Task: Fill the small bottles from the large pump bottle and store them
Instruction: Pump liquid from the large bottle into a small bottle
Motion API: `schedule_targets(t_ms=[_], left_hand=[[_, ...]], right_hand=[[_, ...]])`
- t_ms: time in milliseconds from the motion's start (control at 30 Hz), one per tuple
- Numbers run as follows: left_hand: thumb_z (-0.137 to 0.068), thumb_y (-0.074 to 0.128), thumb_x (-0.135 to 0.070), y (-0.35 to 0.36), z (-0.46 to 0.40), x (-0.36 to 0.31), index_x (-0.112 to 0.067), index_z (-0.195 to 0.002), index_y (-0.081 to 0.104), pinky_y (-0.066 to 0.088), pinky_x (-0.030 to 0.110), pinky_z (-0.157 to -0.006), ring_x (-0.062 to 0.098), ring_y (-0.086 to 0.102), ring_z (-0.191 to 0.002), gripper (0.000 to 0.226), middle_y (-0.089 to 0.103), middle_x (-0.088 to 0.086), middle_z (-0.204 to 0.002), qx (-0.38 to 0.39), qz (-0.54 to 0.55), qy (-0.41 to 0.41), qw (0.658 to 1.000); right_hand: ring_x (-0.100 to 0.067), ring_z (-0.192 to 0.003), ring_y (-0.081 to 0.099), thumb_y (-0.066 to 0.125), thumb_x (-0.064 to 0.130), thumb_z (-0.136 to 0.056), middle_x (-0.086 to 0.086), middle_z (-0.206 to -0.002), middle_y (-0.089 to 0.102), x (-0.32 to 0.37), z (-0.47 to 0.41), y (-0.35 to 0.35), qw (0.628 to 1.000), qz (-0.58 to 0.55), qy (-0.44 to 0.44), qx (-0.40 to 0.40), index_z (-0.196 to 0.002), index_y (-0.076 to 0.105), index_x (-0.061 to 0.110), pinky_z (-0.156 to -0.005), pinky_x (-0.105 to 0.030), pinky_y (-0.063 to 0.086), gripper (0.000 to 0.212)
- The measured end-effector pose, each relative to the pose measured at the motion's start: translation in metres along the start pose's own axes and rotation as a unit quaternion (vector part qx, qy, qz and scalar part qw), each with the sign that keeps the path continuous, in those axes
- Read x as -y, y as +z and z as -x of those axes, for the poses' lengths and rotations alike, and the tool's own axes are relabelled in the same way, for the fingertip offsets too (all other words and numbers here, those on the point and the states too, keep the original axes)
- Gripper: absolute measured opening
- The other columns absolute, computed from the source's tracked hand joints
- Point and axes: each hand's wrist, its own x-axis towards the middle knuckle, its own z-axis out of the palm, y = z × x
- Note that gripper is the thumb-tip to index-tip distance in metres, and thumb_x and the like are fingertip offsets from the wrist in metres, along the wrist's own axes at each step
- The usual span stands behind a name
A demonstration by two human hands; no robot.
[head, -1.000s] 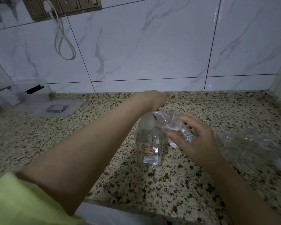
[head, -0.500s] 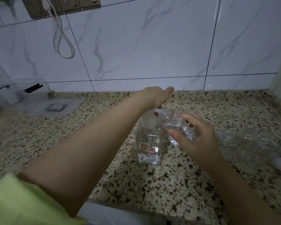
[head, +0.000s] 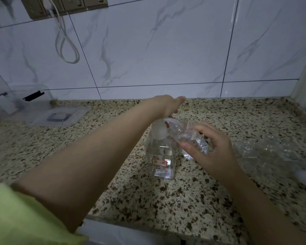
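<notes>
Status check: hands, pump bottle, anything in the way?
Left hand atop pump bottle. Right hand grips small bottle at spout. Nothing blocking.

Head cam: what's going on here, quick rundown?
A person is filling a small clear bottle from the large pump bottle that stands on the speckled granite counter. The left hand rests on the pump head; the right hand holds the small bottle tilted at the spout. More empty clear bottles lie on the counter to the right. Whether liquid is flowing cannot be made out.
</notes>
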Motion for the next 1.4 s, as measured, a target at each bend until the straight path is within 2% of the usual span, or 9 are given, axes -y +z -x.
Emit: schedule_targets(t_ms=[300, 500, 633, 867, 1000, 1133, 1233, 1333, 1400], left_hand=[[-0.105, 0.017, -0.055, -0.0009, 0.0006, 0.0014, -0.014, -0.13, 0.062, 0.036, 0.037, -0.092, 0.026, 0.059, -0.109, 0.066, 0.073, 0.006, -0.112, 0.002, 0.008, 0.003, 1.0], [-0.104, 0.016, -0.056, -0.0037, 0.0007, 0.0007, -0.016, -0.127, 0.063, 0.037, 0.035, -0.088, 0.024, 0.061, -0.108, 0.066, 0.074, 0.005, -0.108, -0.004, 0.009, -0.003, 1.0], [-0.104, 0.017, -0.056, -0.0033, 0.0014, 0.0022, -0.016, -0.125, 0.065, 0.04, 0.036, -0.093, 0.025, 0.061, -0.108, 0.065, 0.073, 0.005, -0.11, 0.0, 0.007, -0.004, 1.0], [-0.104, 0.02, -0.057, 0.0008, 0.0004, 0.0018, -0.018, -0.123, 0.066, 0.039, 0.036, -0.09, 0.025, 0.058, -0.106, 0.064, 0.072, 0.004, -0.112, 0.0, 0.003, -0.004, 1.0], [-0.103, 0.021, -0.058, 0.0006, 0.0015, 0.0037, -0.017, -0.121, 0.068, 0.039, 0.042, -0.107, 0.026, 0.058, -0.11, 0.065, 0.071, 0.006, -0.113, 0.018, 0.016, -0.004, 1.0], [-0.104, 0.019, -0.056, -0.0002, 0.0035, 0.0039, -0.018, -0.121, 0.068, 0.039, 0.04, -0.103, 0.024, 0.058, -0.105, 0.064, 0.072, 0.005, -0.113, 0.016, 0.021, -0.004, 1.0], [-0.104, 0.019, -0.056, -0.0012, 0.0044, 0.0012, -0.018, -0.119, 0.068, 0.041, 0.037, -0.093, 0.024, 0.061, -0.103, 0.065, 0.073, 0.003, -0.108, 0.01, 0.015, -0.001, 1.0], [-0.104, 0.019, -0.056, -0.0041, 0.0041, 0.0006, -0.018, -0.117, 0.069, 0.043, 0.038, -0.096, 0.022, 0.063, -0.102, 0.064, 0.075, 0.002, -0.1, -0.007, 0.028, 0.01, 1.0], [-0.104, 0.018, -0.057, -0.0037, 0.0041, 0.003, -0.02, -0.116, 0.07, 0.041, 0.038, -0.096, 0.022, 0.061, -0.103, 0.065, 0.074, 0.001, -0.104, -0.004, 0.024, 0.005, 1.0]], right_hand=[[-0.017, -0.098, 0.067, 0.067, 0.059, -0.088, 0.006, -0.103, 0.07, -0.0004, -0.0006, 0.0007, 1.0, -0.005, 0.002, -0.005, -0.115, 0.069, 0.02, -0.085, -0.053, 0.054, 0.048], [-0.02, -0.098, 0.067, 0.072, 0.051, -0.086, 0.003, -0.102, 0.07, -0.0009, -0.0005, 0.0009, 1.0, -0.005, 0.005, -0.002, -0.114, 0.071, 0.013, -0.084, -0.052, 0.054, 0.047], [-0.019, -0.1, 0.068, 0.072, 0.051, -0.086, 0.004, -0.103, 0.071, -0.001, -0.0001, -0.0004, 1.0, -0.005, 0.005, -0.004, -0.116, 0.07, 0.015, -0.085, -0.053, 0.054, 0.047], [-0.018, -0.099, 0.067, 0.065, 0.061, -0.089, 0.004, -0.102, 0.07, -0.0018, -0.0008, 0.0003, 1.0, 0.004, 0.0, -0.013, -0.112, 0.071, 0.011, -0.086, -0.054, 0.053, 0.055], [-0.018, -0.096, 0.066, 0.065, 0.061, -0.089, 0.004, -0.099, 0.069, -0.0019, -0.0007, 0.0015, 1.0, 0.011, 0.0, -0.002, -0.107, 0.071, 0.013, -0.085, -0.055, 0.053, 0.051], [-0.02, -0.096, 0.066, 0.064, 0.062, -0.089, 0.003, -0.1, 0.069, -0.0019, -0.0007, 0.0023, 1.0, 0.006, 0.004, -0.002, -0.11, 0.071, 0.012, -0.086, -0.055, 0.053, 0.055], [-0.019, -0.097, 0.066, 0.066, 0.06, -0.089, 0.004, -0.1, 0.069, -0.0005, -0.0007, 0.0024, 1.0, -0.003, 0.005, -0.006, -0.109, 0.069, 0.018, -0.087, -0.055, 0.053, 0.047], [-0.018, -0.096, 0.067, 0.07, 0.052, -0.088, 0.003, -0.101, 0.07, 0.0024, -0.0012, 0.0012, 1.0, -0.01, -0.004, -0.011, -0.112, 0.069, 0.019, -0.084, -0.05, 0.055, 0.041], [-0.018, -0.096, 0.068, 0.07, 0.05, -0.087, 0.001, -0.101, 0.071, 0.0018, -0.0021, 0.0006, 1.0, -0.008, -0.006, -0.01, -0.112, 0.07, 0.016, -0.084, -0.048, 0.055, 0.042]])
